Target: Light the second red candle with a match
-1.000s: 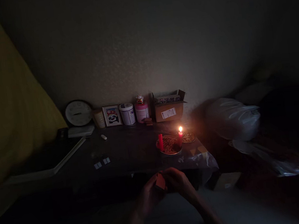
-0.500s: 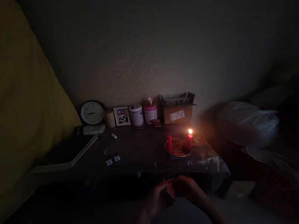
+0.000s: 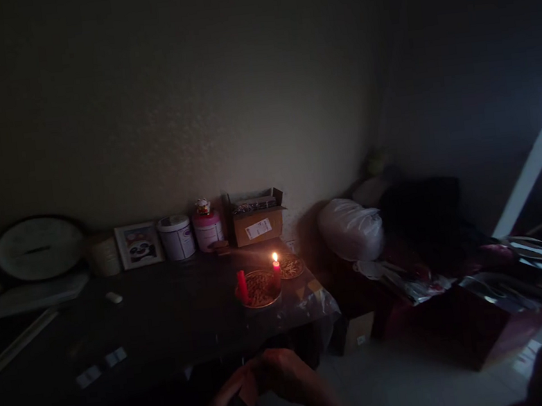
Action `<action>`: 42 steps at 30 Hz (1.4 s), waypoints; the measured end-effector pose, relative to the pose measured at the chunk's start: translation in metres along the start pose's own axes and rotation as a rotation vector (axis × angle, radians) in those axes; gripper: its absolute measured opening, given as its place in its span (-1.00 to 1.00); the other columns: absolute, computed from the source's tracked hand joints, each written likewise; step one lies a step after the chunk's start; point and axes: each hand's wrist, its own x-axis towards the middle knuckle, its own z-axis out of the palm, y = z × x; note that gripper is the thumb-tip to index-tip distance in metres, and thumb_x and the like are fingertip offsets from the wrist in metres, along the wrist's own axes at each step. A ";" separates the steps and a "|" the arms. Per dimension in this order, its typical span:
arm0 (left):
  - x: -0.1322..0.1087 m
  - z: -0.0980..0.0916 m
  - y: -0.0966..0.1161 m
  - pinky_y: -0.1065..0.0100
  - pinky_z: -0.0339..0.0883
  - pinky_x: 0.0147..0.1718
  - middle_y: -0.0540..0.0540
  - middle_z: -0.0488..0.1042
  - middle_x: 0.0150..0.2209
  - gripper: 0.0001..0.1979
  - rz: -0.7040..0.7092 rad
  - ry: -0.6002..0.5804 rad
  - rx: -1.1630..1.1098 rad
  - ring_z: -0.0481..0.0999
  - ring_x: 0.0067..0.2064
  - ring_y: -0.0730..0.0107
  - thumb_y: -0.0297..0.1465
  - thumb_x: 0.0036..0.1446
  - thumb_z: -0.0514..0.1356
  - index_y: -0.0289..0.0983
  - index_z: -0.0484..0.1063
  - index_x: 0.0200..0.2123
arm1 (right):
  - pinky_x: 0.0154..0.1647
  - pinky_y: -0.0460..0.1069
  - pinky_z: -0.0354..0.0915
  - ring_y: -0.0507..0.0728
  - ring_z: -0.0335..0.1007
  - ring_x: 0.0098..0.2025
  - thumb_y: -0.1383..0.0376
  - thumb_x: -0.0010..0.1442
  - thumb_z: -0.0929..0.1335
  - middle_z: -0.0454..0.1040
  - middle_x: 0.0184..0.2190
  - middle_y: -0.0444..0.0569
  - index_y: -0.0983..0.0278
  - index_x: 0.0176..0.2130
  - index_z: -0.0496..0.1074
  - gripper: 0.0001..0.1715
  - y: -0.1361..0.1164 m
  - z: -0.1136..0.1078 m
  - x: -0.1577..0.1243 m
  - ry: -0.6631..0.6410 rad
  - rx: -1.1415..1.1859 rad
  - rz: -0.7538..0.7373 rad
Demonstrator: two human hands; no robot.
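Note:
My left hand [image 3: 226, 395] is closed around a small box [image 3: 248, 391], its reddish-brown side facing up; it looks like a matchbox, but the light is dim. Against the box's far end my right hand [image 3: 289, 372] is curled, its fingertips hidden, so I cannot make out what they hold. Both hands are in front of the table's near edge. Beyond them on the table, a round tray [image 3: 262, 305] of small brown pieces bears an unlit red candle [image 3: 242, 288] and a lit red candle [image 3: 277, 270].
Another plate [image 3: 293, 267] of thin pieces sits behind the lit candle. A cardboard box [image 3: 259, 227], tins [image 3: 176, 237], a panda picture [image 3: 140, 245] and a clock [image 3: 38, 248] line the wall. White bags [image 3: 351, 228] are piled to the right.
The view has swung to the right, bringing more floor and clutter into sight. My hands stay together at the small box.

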 end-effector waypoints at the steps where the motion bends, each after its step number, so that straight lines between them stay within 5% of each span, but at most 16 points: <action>1: 0.002 -0.002 -0.002 0.08 0.21 0.11 -0.15 0.61 -0.19 -0.60 0.006 -0.009 0.012 0.43 0.09 -0.05 -0.14 -0.27 0.43 -0.21 0.61 -0.31 | -0.41 -0.19 0.16 -0.04 0.38 -0.37 0.38 0.15 0.30 0.52 -0.37 -0.12 0.28 -0.33 0.45 -0.88 0.001 0.001 0.000 0.008 -0.014 -0.002; 9: 0.009 -0.017 -0.007 0.06 0.09 0.21 -0.13 0.61 -0.09 -0.60 0.062 -0.068 0.111 0.31 0.22 -0.11 -0.06 -0.24 0.39 -0.09 0.62 -0.29 | -0.42 -0.16 0.13 -0.03 0.32 -0.43 0.37 0.13 0.31 0.50 -0.42 -0.11 0.30 -0.37 0.44 -0.91 0.004 0.005 0.000 0.024 -0.083 0.012; 16: 0.004 -0.016 -0.002 0.14 0.28 -0.03 -0.16 0.65 -0.24 -0.52 0.068 -0.005 0.085 0.55 -0.09 0.01 -0.12 -0.34 0.45 -0.20 0.64 -0.28 | -0.29 -0.18 0.22 -0.02 0.35 -0.31 0.40 0.14 0.30 0.49 -0.29 -0.10 0.30 -0.31 0.45 -0.88 0.006 0.005 0.004 0.025 0.018 -0.003; 19: -0.003 -0.011 0.000 0.23 0.30 -0.15 -0.15 0.65 -0.23 -0.58 0.014 -0.020 0.092 0.57 -0.16 0.15 -0.20 -0.17 0.40 -0.21 0.61 -0.18 | -0.37 -0.21 0.20 -0.05 0.33 -0.38 0.40 0.09 0.33 0.49 -0.38 -0.15 0.30 -0.35 0.48 -0.90 0.007 0.003 0.004 -0.003 0.081 0.023; 24: -0.006 -0.006 0.003 0.30 0.29 -0.29 -0.11 0.64 -0.31 -0.60 -0.022 -0.006 0.130 0.54 -0.33 0.30 -0.30 -0.23 0.45 -0.20 0.62 -0.21 | -0.49 -0.23 0.12 -0.08 0.27 -0.46 0.37 0.06 0.34 0.44 -0.48 -0.18 0.33 -0.39 0.48 -0.91 0.004 -0.005 0.001 -0.042 0.165 0.075; 42: -0.009 -0.010 0.005 0.28 0.32 -0.17 -0.16 0.64 -0.19 -0.63 0.056 0.009 0.179 0.55 -0.16 0.21 -0.31 -0.04 0.36 -0.25 0.57 -0.11 | -0.46 -0.19 0.11 -0.06 0.28 -0.44 0.40 0.04 0.32 0.42 -0.47 -0.18 0.33 -0.39 0.43 -0.92 -0.002 -0.015 0.002 0.003 0.253 0.143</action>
